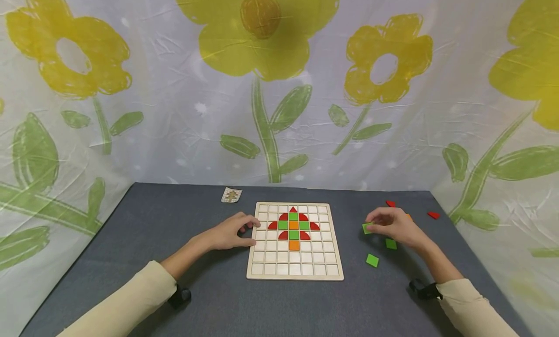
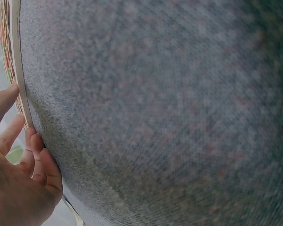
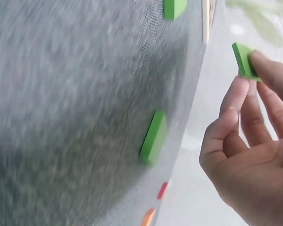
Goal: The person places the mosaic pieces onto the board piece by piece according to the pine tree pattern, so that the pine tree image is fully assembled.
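Observation:
A wooden grid board [image 1: 282,269] lies on the table with red, green and orange pieces set in its cells. My left hand [image 1: 231,231] touches the board's left edge, its thumb and fingertips spread along the rim; the left wrist view shows the same hand [image 2: 26,174] at the wooden edge. To the right of the board, my right hand [image 1: 399,226] pinches a green square tile [image 1: 367,228] between thumb and fingers. In the right wrist view that tile [image 3: 244,61] is held up off the table. Two more green tiles [image 1: 372,260] lie below this hand.
Red pieces [image 1: 433,214] lie near the table's far right corner, and an orange piece [image 1: 408,217] shows partly behind the right hand. A small patterned card [image 1: 231,195] lies beyond the left hand. A flower-printed cloth [image 1: 192,133] hangs behind the dark table [image 1: 301,308].

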Demonstrator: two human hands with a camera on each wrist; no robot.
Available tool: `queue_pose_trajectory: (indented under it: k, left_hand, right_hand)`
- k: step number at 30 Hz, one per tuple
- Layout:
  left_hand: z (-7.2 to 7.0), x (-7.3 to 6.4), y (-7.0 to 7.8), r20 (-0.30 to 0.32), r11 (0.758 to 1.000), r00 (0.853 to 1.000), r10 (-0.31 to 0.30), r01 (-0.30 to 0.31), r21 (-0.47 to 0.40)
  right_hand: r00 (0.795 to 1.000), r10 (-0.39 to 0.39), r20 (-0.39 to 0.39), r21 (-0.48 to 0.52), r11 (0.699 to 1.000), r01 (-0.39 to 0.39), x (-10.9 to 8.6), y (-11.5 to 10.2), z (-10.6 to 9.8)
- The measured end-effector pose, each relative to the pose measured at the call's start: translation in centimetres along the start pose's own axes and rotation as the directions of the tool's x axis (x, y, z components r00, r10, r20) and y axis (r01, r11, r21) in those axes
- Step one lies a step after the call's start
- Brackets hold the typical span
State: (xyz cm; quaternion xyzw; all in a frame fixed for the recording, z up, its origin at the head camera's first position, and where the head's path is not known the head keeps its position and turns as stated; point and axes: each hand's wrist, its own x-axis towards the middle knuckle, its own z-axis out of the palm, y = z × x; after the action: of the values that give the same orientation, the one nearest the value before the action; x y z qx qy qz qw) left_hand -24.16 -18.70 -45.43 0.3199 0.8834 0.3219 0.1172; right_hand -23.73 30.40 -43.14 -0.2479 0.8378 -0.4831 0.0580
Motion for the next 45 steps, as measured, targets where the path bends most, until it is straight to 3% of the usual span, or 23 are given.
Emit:
queue_pose_trajectory:
  k: [8, 23, 38, 45]
  left_hand:
    - [0.0, 0.0, 0.1, 0.0, 1.0, 1.0, -0.014, 0.014, -0.002]
    - [0.1, -0.1, 0.0, -0.002, 1.0, 1.0, 0.001, -0.001, -0.009]
    - [0.1, 0.0, -0.2, -0.003, 1.0, 1.0, -0.002, 0.002, -0.001]
    - [0.1, 0.1, -0.1, -0.01, 1.0, 1.0, 0.0, 0.0, 0.002]
  right_hand:
    - [1.0, -0.023, 0.018, 0.009, 1.0, 0.023, 0.3, -0.8, 1.5]
    - [0.985, -0.118, 0.126, 0.023, 0.993, 0.116, 1.8, -2.5, 4.6]
    - [0.979, -0.086, 0.186, 0.037, 0.996, 0.081, 3.2, -4.0, 6.9]
    - [0.97, -0.103, 0.218, 0.029, 0.995, 0.099, 4.0, -4.7, 8.3]
